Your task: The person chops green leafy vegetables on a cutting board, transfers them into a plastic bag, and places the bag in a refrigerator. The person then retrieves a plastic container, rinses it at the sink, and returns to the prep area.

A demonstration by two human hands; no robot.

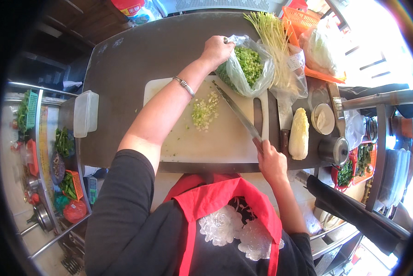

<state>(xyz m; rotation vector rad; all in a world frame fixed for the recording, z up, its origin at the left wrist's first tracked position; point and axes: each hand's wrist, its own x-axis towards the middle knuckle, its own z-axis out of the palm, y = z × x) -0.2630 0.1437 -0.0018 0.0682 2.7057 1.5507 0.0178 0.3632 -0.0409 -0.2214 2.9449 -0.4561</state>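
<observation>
My left hand (pixel 218 51) grips the rim of a clear plastic bag (pixel 266 74) at its upper left. Chopped green vegetable (pixel 248 63) fills the bag, which rests over the top right corner of a white cutting board (pixel 173 145). In my right hand (pixel 272 162) is the handle of a kitchen knife. The knife's blade (pixel 237 112) slants up and left across the board, its tip just below the bag. To the left of the blade lies a small heap of chopped pale green pieces (pixel 204 112), with some bits scattered on the board.
Right of the board are a cleaver (pixel 285 119), a napa cabbage (pixel 299 134), a bowl (pixel 322 119) and a lidded metal pot (pixel 333 151). Long pale stalks (pixel 275 45) lie beside an orange basket (pixel 299 20). A plastic container (pixel 86 114) sits at the table's left edge.
</observation>
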